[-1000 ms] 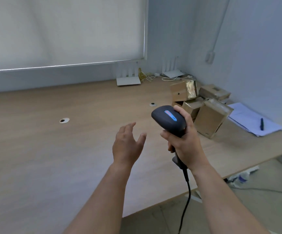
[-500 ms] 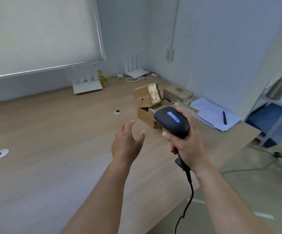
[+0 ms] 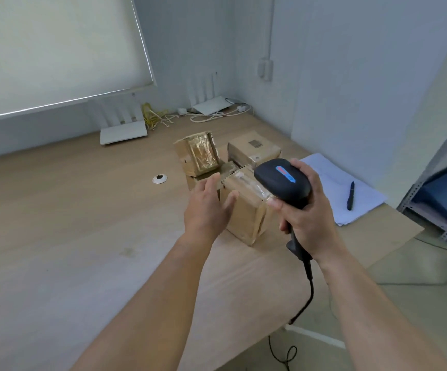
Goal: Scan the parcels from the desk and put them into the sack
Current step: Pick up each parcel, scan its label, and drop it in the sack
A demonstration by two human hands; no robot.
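The left hand (image 3: 206, 207), fingers (image 3: 213, 184) relaxed and spread, is now brought against the nearest parcel (image 3: 246, 210); a pick-up is judged imminent. The scanner (image 3: 284, 180) is gripped by the right hand (image 3: 308, 212).

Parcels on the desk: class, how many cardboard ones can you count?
4. Nearest parcel by the left hand; low parcel behind it, mostly hidden; tilted parcel on top; far parcel rightward. More may be hidden.
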